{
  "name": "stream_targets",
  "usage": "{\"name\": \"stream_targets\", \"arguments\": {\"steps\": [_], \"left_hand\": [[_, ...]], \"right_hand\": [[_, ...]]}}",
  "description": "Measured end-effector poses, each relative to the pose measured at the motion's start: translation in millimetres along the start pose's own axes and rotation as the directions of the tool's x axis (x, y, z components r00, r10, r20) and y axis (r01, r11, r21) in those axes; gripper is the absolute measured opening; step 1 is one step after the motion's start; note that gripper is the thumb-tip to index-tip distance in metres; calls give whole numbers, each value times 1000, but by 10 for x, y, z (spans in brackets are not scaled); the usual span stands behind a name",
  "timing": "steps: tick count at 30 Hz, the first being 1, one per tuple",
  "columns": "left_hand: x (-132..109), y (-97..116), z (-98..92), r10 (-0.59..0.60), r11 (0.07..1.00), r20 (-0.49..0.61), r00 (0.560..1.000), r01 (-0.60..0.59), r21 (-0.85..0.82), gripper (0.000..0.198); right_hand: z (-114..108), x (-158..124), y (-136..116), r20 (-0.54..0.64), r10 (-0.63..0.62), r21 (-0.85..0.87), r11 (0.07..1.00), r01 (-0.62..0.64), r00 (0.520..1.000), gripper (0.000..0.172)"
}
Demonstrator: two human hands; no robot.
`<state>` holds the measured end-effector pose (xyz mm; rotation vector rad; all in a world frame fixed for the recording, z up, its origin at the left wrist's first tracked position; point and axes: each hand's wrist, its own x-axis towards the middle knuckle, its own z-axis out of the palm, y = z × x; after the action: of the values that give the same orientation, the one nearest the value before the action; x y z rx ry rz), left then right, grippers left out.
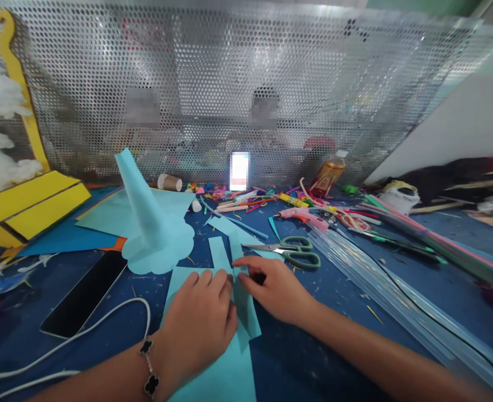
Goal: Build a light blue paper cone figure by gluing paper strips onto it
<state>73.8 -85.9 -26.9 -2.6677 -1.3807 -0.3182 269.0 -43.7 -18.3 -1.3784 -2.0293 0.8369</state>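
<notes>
My left hand (198, 324) lies on a light blue paper sheet (229, 374) on the blue table, fingers together and curled, pressing it down. My right hand (273, 287) rests beside it, its fingertips pinching a narrow light blue paper strip (246, 304) that lies over the sheet. A second strip (218, 252) points away just beyond the fingers. A light blue paper cone with a scalloped base (152, 231) stands to the upper left of my hands.
Green-handled scissors (294, 251) lie just beyond my right hand, a pink glue gun (302, 216) farther back. Clear glue sticks (380, 285) run along the right. A dark phone (85, 293) with white cable lies left. A yellow box (24, 206) and perforated metal screen (246, 84) stand behind.
</notes>
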Motion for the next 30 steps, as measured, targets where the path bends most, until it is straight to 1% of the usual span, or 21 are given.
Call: {"name": "stream_targets", "arguments": {"steps": [3, 5, 7, 9, 11, 16, 18, 21, 22, 24, 26, 30], "left_hand": [[-6, -21, 5, -15, 1000, -35, 999, 15, -1, 38], [-11, -22, 13, 26, 1000, -74, 997, -26, 11, 39], [-16, -13, 18, 79, 997, -98, 992, -78, 16, 32], [-19, 4, 20, 100, 995, -98, 990, -99, 10, 25], [-19, 21, 18, 89, 996, -97, 991, -89, 10, 23], [-17, 49, 7, 83, 996, -86, 993, -80, 42, 23], [-17, 48, 4, 69, 997, -79, 995, -66, 38, 24], [-24, 38, 5, 47, 999, -81, 996, -45, 18, 25], [-28, 35, 6, 41, 999, -86, 995, -40, 16, 26], [-36, 31, 8, 48, 999, -97, 994, -46, 24, 28], [-39, 31, 7, 85, 996, -96, 992, -82, 32, 27], [-36, 40, -9, 114, 993, -82, 990, -112, 29, 23]], "right_hand": [[-19, -6, -10, 4, -61, -6, 998, 61, 998, 33], [-16, 2, 9, -14, -66, -7, 998, 66, 998, 29], [-4, 17, 36, -28, -56, -27, 998, 55, 998, 26], [10, 29, 58, -27, -45, -47, 998, 44, 999, 25], [20, 36, 72, -26, -35, -46, 998, 34, 999, 25], [0, 26, 63, -30, 5, 54, 999, -4, 1000, 25], [-20, 5, 37, -10, 0, 79, 997, 1, 1000, 27], [-39, -38, -7, 44, -32, 21, 999, 32, 998, 37], [-38, -51, -15, 52, -42, -11, 999, 43, 998, 37], [-27, -65, -14, 41, -56, -60, 996, 58, 998, 33], [-10, -63, 3, 27, -59, -65, 996, 61, 998, 30], [11, -42, 50, 33, -18, 32, 999, 17, 999, 28]]}}
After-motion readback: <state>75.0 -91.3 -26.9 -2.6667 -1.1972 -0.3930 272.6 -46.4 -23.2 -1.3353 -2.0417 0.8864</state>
